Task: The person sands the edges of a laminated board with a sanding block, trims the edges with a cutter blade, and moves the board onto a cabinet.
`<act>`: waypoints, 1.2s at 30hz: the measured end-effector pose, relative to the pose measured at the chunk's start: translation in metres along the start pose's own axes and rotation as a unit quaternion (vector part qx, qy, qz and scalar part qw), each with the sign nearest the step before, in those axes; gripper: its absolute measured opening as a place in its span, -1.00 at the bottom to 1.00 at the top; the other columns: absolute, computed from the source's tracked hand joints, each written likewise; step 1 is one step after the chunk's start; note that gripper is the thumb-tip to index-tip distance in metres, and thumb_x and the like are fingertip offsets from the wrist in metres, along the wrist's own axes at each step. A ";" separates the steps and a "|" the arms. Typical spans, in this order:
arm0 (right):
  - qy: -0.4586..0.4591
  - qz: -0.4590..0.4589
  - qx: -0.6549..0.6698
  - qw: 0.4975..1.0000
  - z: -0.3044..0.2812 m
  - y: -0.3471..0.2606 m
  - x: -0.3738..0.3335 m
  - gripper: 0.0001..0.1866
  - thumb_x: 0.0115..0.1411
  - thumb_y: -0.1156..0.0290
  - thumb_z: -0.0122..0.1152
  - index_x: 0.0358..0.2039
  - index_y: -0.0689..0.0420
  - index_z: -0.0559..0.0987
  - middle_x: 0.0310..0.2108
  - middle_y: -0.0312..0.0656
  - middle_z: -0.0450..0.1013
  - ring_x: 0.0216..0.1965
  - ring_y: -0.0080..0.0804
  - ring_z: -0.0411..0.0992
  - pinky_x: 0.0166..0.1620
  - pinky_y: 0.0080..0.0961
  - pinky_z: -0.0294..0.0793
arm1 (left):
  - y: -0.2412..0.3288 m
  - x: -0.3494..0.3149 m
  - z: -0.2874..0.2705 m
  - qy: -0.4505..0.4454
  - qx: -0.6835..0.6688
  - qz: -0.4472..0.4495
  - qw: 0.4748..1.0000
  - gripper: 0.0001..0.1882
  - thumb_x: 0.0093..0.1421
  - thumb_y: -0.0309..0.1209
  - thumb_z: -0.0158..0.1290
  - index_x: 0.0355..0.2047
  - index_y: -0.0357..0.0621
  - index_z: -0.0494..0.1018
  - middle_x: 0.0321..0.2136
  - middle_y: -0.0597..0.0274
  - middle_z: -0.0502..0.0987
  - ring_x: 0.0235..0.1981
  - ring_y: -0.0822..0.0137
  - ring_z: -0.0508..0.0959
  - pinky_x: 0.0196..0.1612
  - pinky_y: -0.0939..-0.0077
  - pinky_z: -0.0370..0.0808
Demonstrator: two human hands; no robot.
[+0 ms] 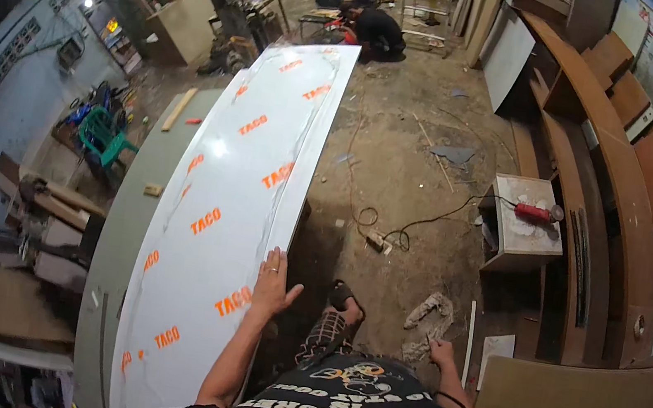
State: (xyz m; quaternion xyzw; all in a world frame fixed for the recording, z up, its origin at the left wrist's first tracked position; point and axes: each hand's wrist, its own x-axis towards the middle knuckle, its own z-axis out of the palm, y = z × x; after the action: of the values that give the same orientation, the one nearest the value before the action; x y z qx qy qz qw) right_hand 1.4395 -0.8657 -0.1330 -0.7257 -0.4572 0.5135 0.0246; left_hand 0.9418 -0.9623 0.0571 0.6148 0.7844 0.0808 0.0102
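Note:
A long white panel (220, 189) with orange printing lies along my left side, covered in a glossy film. My left hand (271, 286) rests flat at its right edge, fingers stretched forward and thumb apart. On the other side, my right hand (441, 353) is closed on a crumpled greyish rag (435, 309), which hangs over the floor. Beneath the white panel, a grey-green board (126, 201) sticks out to the left, bearing a small wooden block (153, 190) and a wood strip (179, 110).
A red power tool (532, 212) lies on a white box (518, 239); its cable runs to a socket block (376, 242) on the floor. Brown cabinet frames (595, 192) line the right. A co-worker (377, 32) crouches at the back. A green chair (105, 137) stands left.

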 end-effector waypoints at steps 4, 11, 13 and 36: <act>0.040 0.011 -0.001 0.999 0.012 0.021 0.042 -0.64 0.36 0.22 0.11 -0.11 0.26 0.66 -0.44 -0.07 0.54 -0.46 -0.23 0.51 -0.37 -0.16 0.50 | -0.012 0.105 0.020 0.029 -0.001 0.038 0.999 0.02 0.22 0.02 0.15 0.43 -0.42 -0.05 0.44 -0.27 -0.01 0.46 -0.16 0.05 0.44 -0.05 0.07; 0.224 0.106 -0.074 0.966 0.051 0.093 0.094 -0.64 0.25 0.21 0.19 -0.53 0.25 0.59 -0.56 0.01 0.46 -0.52 -0.20 0.40 -0.38 -0.17 0.37 | -0.026 0.344 0.044 0.002 -0.002 0.058 0.998 -0.03 0.23 -0.05 0.14 0.42 -0.41 -0.03 0.46 -0.21 -0.03 0.49 -0.10 -0.01 0.48 0.04 0.01; 0.190 0.120 -0.023 0.974 0.030 0.055 0.098 -0.65 0.26 0.22 0.18 -0.51 0.27 0.58 -0.57 0.01 0.46 -0.52 -0.23 0.40 -0.38 -0.18 0.37 | -0.035 0.390 0.051 0.000 -0.006 0.045 0.999 -0.04 0.23 -0.06 0.14 0.42 -0.40 -0.02 0.46 -0.20 -0.03 0.49 -0.09 -0.01 0.48 0.04 0.01; -0.028 -0.001 -0.081 0.996 -0.185 -0.398 0.515 -0.49 0.29 0.10 0.19 -0.11 0.39 0.63 -0.15 0.04 0.62 -0.08 -0.24 0.53 0.02 -0.28 0.44 | -0.037 0.816 0.079 0.017 0.017 -0.047 0.999 -0.06 0.24 -0.13 0.12 0.42 -0.44 -0.06 0.44 -0.29 -0.02 0.48 -0.15 0.00 0.47 -0.03 0.01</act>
State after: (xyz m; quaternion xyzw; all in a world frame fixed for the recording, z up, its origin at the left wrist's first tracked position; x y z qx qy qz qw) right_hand 1.3554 -0.1997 -0.2171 -0.7100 -0.4986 0.4952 -0.0460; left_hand 0.7163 -0.1737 0.0415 0.5760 0.8137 0.0775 -0.0101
